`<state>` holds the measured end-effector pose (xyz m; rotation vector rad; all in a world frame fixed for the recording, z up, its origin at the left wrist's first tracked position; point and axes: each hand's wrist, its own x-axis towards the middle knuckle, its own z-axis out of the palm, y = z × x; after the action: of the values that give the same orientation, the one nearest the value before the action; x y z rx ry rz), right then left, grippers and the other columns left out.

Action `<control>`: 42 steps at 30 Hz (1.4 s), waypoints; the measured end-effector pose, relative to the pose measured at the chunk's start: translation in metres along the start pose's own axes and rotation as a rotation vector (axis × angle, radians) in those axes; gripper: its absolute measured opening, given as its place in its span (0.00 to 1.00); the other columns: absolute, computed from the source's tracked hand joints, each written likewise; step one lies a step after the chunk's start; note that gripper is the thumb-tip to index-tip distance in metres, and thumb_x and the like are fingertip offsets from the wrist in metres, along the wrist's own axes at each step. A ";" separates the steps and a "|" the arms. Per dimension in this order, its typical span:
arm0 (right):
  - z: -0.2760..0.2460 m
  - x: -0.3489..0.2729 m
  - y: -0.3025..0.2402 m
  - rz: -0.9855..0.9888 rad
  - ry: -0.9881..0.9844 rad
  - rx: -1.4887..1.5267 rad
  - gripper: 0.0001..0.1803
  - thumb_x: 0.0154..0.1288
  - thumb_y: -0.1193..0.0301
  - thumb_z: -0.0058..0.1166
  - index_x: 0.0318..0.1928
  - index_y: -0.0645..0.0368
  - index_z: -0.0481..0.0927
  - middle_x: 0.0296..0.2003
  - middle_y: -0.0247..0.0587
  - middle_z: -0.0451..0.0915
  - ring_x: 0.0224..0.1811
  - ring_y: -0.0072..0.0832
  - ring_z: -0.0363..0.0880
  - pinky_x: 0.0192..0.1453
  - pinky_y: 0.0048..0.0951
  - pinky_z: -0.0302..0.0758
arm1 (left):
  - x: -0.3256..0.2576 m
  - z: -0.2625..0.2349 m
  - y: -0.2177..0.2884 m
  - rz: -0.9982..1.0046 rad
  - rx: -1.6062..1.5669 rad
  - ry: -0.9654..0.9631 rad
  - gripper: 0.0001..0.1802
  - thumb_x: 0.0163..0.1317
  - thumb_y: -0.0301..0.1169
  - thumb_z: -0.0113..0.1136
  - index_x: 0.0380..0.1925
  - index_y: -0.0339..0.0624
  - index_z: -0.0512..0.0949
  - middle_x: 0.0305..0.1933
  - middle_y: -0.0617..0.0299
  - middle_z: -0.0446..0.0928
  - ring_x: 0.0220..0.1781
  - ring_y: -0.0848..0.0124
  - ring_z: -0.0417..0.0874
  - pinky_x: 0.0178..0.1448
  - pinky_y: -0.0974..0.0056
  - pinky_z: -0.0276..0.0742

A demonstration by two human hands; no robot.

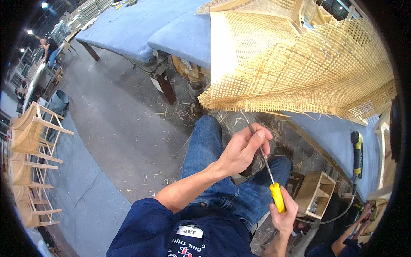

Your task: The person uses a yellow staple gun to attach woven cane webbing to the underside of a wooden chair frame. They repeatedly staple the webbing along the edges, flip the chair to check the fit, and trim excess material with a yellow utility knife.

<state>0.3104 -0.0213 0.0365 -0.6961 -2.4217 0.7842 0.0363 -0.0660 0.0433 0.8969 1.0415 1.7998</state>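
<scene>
Blue padded bench (334,137) carries cane webbing (308,68).

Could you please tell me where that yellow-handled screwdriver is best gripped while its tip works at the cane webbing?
Grip the screwdriver by its thick yellow handle from below, as the right hand does. The left hand pinches the thin shaft from the left to steer the tip toward the cane webbing.

**Colours and weave at the bench**

The screwdriver (274,188) has a yellow handle and a grey metal shaft. The cane webbing (308,73) is pale straw — an open lattice pattern. The jeans (214,171) are blue, the table pads (128,25) grey-blue — the floor (120,128) is grey.
</scene>
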 end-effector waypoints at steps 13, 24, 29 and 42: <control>-0.063 0.031 -0.061 0.011 -0.105 -0.193 0.25 0.55 0.70 0.59 0.53 0.70 0.80 0.28 0.54 0.80 0.27 0.43 0.79 0.35 0.36 0.72 | 0.016 -0.007 0.005 -0.052 -0.132 -0.002 0.20 0.79 0.40 0.41 0.41 0.33 0.74 0.30 0.57 0.79 0.29 0.71 0.83 0.35 0.68 0.81; -0.088 0.049 -0.104 0.035 -0.072 -0.299 0.25 0.58 0.65 0.57 0.51 0.71 0.83 0.26 0.45 0.83 0.23 0.31 0.76 0.33 0.30 0.70 | 0.017 -0.008 0.016 -0.066 -0.107 -0.061 0.22 0.80 0.43 0.38 0.46 0.32 0.72 0.30 0.52 0.80 0.30 0.66 0.84 0.38 0.64 0.83; -0.067 0.031 -0.082 0.114 0.016 -0.189 0.23 0.57 0.70 0.58 0.52 0.71 0.81 0.30 0.53 0.84 0.28 0.39 0.82 0.38 0.31 0.76 | 0.022 -0.013 0.009 -0.041 -0.079 -0.121 0.23 0.80 0.43 0.36 0.46 0.33 0.72 0.31 0.51 0.81 0.34 0.66 0.84 0.41 0.63 0.82; 0.004 0.011 -0.011 0.097 0.128 0.201 0.21 0.65 0.68 0.57 0.52 0.73 0.81 0.35 0.53 0.86 0.25 0.28 0.82 0.33 0.26 0.77 | 0.021 -0.026 0.006 0.038 0.202 -0.079 0.21 0.79 0.41 0.38 0.46 0.34 0.73 0.33 0.55 0.82 0.37 0.71 0.82 0.48 0.66 0.77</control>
<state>0.2963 -0.0241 0.0438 -0.7641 -2.1723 0.9754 0.0038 -0.0559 0.0419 1.1067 1.1776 1.6966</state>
